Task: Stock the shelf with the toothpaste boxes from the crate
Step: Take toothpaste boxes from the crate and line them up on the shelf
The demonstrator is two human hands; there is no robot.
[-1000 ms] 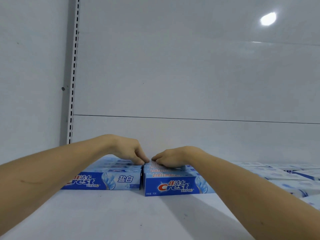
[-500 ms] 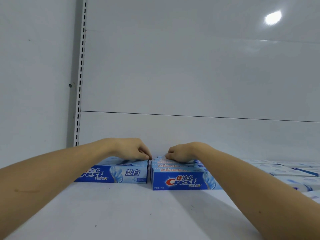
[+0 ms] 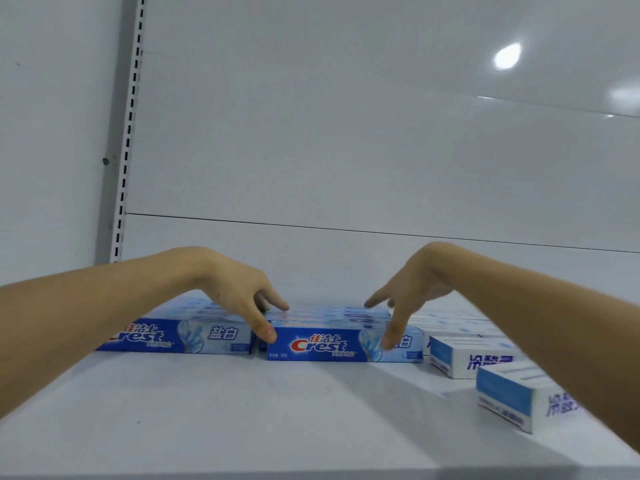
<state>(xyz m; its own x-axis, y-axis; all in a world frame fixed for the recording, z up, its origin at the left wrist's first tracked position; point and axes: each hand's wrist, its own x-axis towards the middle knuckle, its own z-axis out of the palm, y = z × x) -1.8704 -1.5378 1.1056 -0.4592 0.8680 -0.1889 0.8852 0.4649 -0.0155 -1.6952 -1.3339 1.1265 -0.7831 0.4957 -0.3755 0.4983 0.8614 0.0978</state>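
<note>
Two blue Crest toothpaste boxes lie flat, side by side, on the white shelf point(image 3: 277, 410). Behind the left box point(image 3: 173, 337) and the right box point(image 3: 325, 346) lie more rows of the same boxes. My left hand point(image 3: 242, 296) hovers over the gap between them, fingers spread, its thumb touching the right box's front left corner. My right hand point(image 3: 408, 299) reaches from the right with fingers spread; one finger touches the front face of the right box. Neither hand holds anything. The crate is out of view.
White-and-blue toothpaste boxes point(image 3: 464, 358) point(image 3: 509, 400) lie at the right side of the shelf, partly behind my right forearm. A slotted upright point(image 3: 128, 133) runs up the left. The white back panel point(image 3: 346, 150) closes off the rear.
Both hands have lifted off the box tops and spread their fingers, drawing apart and toward the front. My view has shifted right, bringing the white boxes into sight.
</note>
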